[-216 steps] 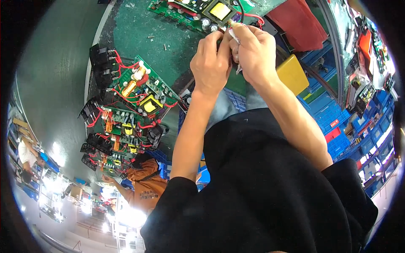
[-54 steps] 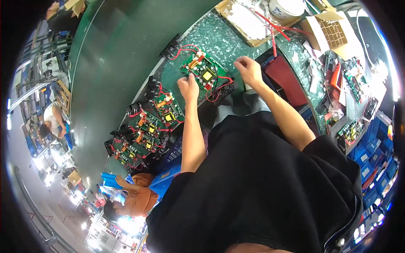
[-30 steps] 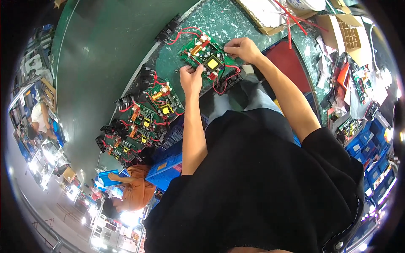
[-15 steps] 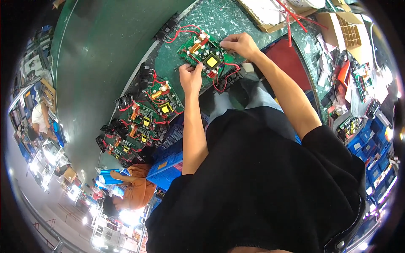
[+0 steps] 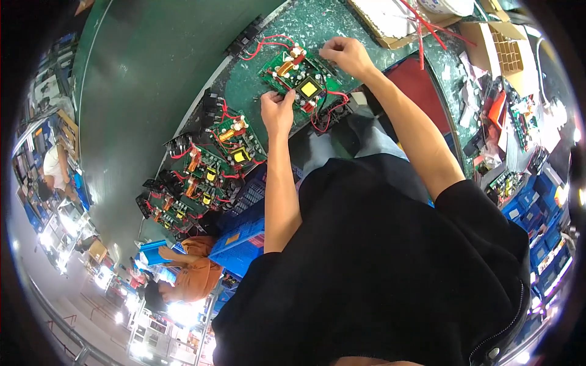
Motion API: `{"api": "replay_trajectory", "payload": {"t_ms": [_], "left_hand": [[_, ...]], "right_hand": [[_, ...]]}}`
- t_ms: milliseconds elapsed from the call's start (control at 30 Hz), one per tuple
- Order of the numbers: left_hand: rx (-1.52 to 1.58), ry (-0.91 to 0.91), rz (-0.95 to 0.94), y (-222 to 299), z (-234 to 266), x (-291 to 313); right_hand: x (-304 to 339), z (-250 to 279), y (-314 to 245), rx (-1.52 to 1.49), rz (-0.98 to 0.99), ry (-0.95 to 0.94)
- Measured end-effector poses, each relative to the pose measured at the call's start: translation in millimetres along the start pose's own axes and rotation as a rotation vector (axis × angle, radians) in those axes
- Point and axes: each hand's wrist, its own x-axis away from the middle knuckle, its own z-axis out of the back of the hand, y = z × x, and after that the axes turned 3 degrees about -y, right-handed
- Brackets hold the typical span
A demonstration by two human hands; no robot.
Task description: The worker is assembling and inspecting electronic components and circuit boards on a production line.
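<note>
A green circuit board lies on the worktable, carrying a yellow-topped transformer, white and orange parts and red wires. My left hand pinches its near left edge between thumb and fingers. Just off the board's far right edge, my right hand is closed, its fingertips bunched together; whatever they hold, if anything, cannot be made out. Red leads run from the board to a black socket block at its far left. Below its near right side hangs a loop of red wire.
Several similar boards line the table's left side. Beside them stands a blue crate. At far right are a divided carton, red strips and scraps. A person in orange works at lower left.
My right hand has lifted up and away from the board's far right edge, baring a dark strip there. My left hand stays on the board, which has barely shifted.
</note>
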Motion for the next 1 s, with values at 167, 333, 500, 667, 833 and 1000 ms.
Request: {"api": "replay_trajectory", "payload": {"t_ms": [167,333,500,667,833,1000], "left_hand": [[0.045,-0.017,-0.002,2,-1,-1],[0.084,-0.027,-0.014,-6,1,-6],[0.021,-0.025,0.052,-6,4,-9],[-0.031,-0.12,0.099,0,5,-15],[-0.574,0.231,-0.729,87,-16,19],[-1.043,-0.042,-0.998,109,-60,-8]], "right_hand": [[-15,-9,5,-0.215,-0.05,-0.112],[-17,-13,10,-0.205,-0.05,-0.101],[-13,-13,2,-0.14,-0.069,-0.07],[-5,-4,-5,-0.013,0.024,-0.04],[47,54,-11,-0.093,-0.108,1.042],[48,150,72,-0.451,-0.467,1.215]]}}
